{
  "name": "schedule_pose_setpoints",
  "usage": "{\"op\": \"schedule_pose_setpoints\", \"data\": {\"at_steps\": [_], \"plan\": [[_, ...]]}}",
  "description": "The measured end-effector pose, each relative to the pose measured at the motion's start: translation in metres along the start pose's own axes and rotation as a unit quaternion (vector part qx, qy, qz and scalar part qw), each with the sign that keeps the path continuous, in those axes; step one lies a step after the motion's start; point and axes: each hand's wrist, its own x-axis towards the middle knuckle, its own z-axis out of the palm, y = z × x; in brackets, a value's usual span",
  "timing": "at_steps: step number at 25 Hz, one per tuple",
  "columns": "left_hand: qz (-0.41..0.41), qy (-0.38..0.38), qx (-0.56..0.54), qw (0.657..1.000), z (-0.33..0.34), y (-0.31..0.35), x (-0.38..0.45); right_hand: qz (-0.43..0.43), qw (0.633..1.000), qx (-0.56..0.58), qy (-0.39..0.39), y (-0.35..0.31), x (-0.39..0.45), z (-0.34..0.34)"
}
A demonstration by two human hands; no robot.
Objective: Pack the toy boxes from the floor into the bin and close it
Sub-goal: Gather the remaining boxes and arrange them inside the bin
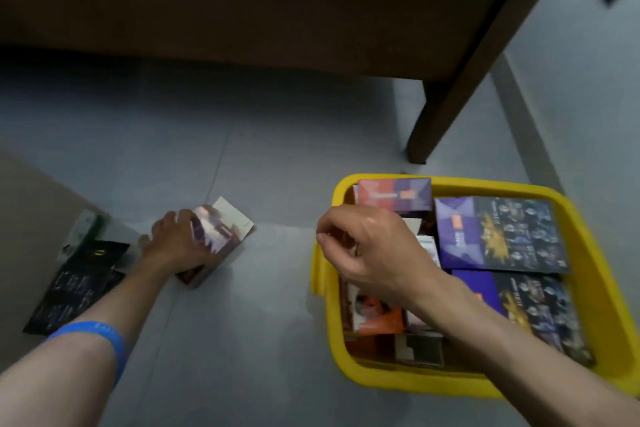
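Bin (604,291), yellow plastic, lidless, standing on grey tiled floor (242,340) with its far rim just short of a dark wooden bed leg (460,87). Contents: toy boxes packed close, among them two dark blue-and-purple boxes (502,236) lying flat against the bin's right wall, a red-and-purple box (394,194) upright at the far rim, orange and white boxes along the left wall; little free room visible inside, the near-left corner partly open. Right hand (374,253) above the bin's left side, fingers loosely curled, holding nothing that can be seen. Left hand (176,243) well to the left of the bin, fingers wrapped over one toy box (218,236), purple and white, tilted on the floor, its open flap pointing away. Black box (79,284) farther left of the bin, beside the left forearm, which wears a blue wristband (100,336). Between held box and bin: a broad strip of bare tile.
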Motion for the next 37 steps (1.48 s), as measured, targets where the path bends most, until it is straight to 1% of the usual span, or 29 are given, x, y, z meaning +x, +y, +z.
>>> {"op": "schedule_pose_setpoints", "data": {"at_steps": [2,4,5,7,8,10,11,12,13,14,15,16,17,18,19,20,21,23,24,25,26,28,29,30,31,33,34,36,37], "plan": [[0.002,0.003,-0.082,0.997,0.005,0.017,-0.016,0.014,0.999,-0.002,0.031,0.006,-0.007,-0.014],[0.006,0.065,-0.219,0.974,-0.012,0.048,-0.031,0.055,0.995,0.023,0.077,0.018,-0.014,-0.032],[0.034,0.101,-0.282,0.954,-0.032,0.068,-0.036,0.086,0.989,0.048,0.108,0.027,-0.017,-0.042],[0.150,0.133,-0.360,0.911,-0.079,0.120,-0.050,0.163,0.966,0.122,0.159,0.044,-0.022,-0.068],[0.222,0.137,-0.362,0.895,-0.100,0.150,-0.062,0.196,0.949,0.179,0.172,0.052,-0.023,-0.082],[0.351,0.152,-0.291,0.877,-0.121,0.216,-0.101,0.229,0.901,0.325,0.175,0.064,-0.026,-0.111],[0.397,0.157,-0.244,0.871,-0.121,0.248,-0.127,0.230,0.877,0.383,0.175,0.069,-0.031,-0.123],[0.424,0.161,-0.201,0.868,-0.114,0.276,-0.152,0.223,0.865,0.411,0.182,0.072,-0.037,-0.132],[0.439,0.147,-0.174,0.869,-0.101,0.297,-0.171,0.220,0.870,0.395,0.199,0.077,-0.044,-0.136],[0.452,0.106,-0.161,0.871,-0.087,0.312,-0.186,0.232,0.885,0.338,0.220,0.084,-0.056,-0.140],[0.463,0.042,-0.165,0.870,-0.072,0.322,-0.195,0.251,0.898,0.272,0.237,0.093,-0.072,-0.144],[0.469,-0.026,-0.186,0.863,-0.059,0.329,-0.197,0.272,0.900,0.237,0.246,0.104,-0.091,-0.149],[0.473,-0.083,-0.212,0.851,-0.050,0.334,-0.196,0.294,0.890,0.252,0.242,0.114,-0.111,-0.153],[0.484,-0.114,-0.226,0.838,-0.043,0.338,-0.196,0.313,0.870,0.294,0.241,0.121,-0.131,-0.156],[0.501,-0.120,-0.224,0.827,-0.035,0.342,-0.196,0.335,0.854,0.321,0.236,0.127,-0.149,-0.155],[0.521,-0.113,-0.209,0.820,-0.025,0.345,-0.197,0.353,0.851,0.311,0.234,0.128,-0.164,-0.150],[0.542,-0.109,-0.182,0.813,-0.014,0.346,-0.200,0.366,0.869,0.253,0.215,0.130,-0.177,-0.138],[0.585,-0.130,-0.112,0.793,0.009,0.349,-0.206,0.361,0.923,0.069,0.113,0.129,-0.204,-0.106],[0.600,-0.147,-0.091,0.781,0.017,0.349,-0.208,0.345,0.936,0.005,0.073,0.126,-0.211,-0.095],[0.610,-0.160,-0.086,0.771,0.023,0.350,-0.209,0.336,0.940,-0.023,0.047,0.125,-0.215,-0.093],[0.629,-0.155,-0.085,0.757,0.027,0.351,-0.209,0.333,0.942,-0.020,0.044,0.125,-0.217,-0.095],[0.675,-0.099,-0.079,0.727,0.036,0.356,-0.213,0.292,0.955,-0.013,0.058,0.127,-0.211,-0.099],[0.682,-0.065,-0.075,0.725,0.040,0.356,-0.215,0.269,0.961,-0.005,0.055,0.126,-0.206,-0.098],[0.676,-0.039,-0.069,0.732,0.044,0.357,-0.218,0.248,0.967,0.000,0.057,0.124,-0.202,-0.093],[0.667,-0.033,-0.070,0.741,0.046,0.358,-0.219,0.240,0.969,-0.003,0.053,0.121,-0.199,-0.087],[0.655,-0.059,-0.101,0.746,0.040,0.356,-0.220,0.248,0.968,-0.018,0.045,0.121,-0.197,-0.084],[0.654,-0.070,-0.127,0.742,0.031,0.355,-0.220,0.253,0.966,-0.035,0.037,0.122,-0.195,-0.091],[0.651,-0.065,-0.184,0.734,0.005,0.354,-0.216,0.239,0.964,-0.109,0.047,0.118,-0.179,-0.108],[0.636,-0.053,-0.207,0.741,-0.010,0.349,-0.211,0.220,0.963,-0.142,0.068,0.112,-0.164,-0.114]]}}
